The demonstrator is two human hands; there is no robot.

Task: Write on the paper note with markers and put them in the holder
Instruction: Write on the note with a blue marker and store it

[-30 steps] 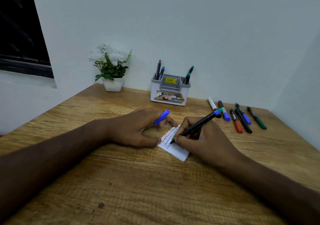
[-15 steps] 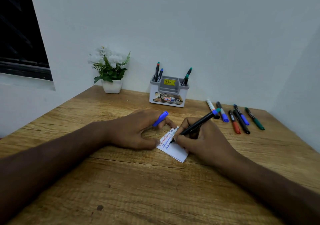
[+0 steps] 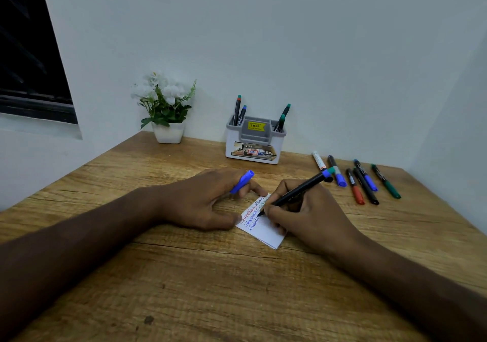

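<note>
A small white paper note (image 3: 266, 233) lies mid-table with red, blue and green scribbled lines on its upper part. My right hand (image 3: 308, 217) grips a black marker (image 3: 295, 192), its tip touching the note below the written lines. My left hand (image 3: 208, 202) presses the note's left edge with the thumb and holds a blue marker cap (image 3: 242, 181) between its fingers. The grey-and-white holder (image 3: 254, 141) stands at the back by the wall with several markers upright in it. Several loose markers (image 3: 355, 181) lie in a row at the right.
A white pot with white flowers (image 3: 167, 109) stands at the back left near the wall. A dark window (image 3: 29, 51) is in the left wall. The wooden table (image 3: 210, 289) meets walls at the back and right.
The marker tip has shifted slightly along the note as the right hand writes. The left hand keeps its hold on the cap and the note.
</note>
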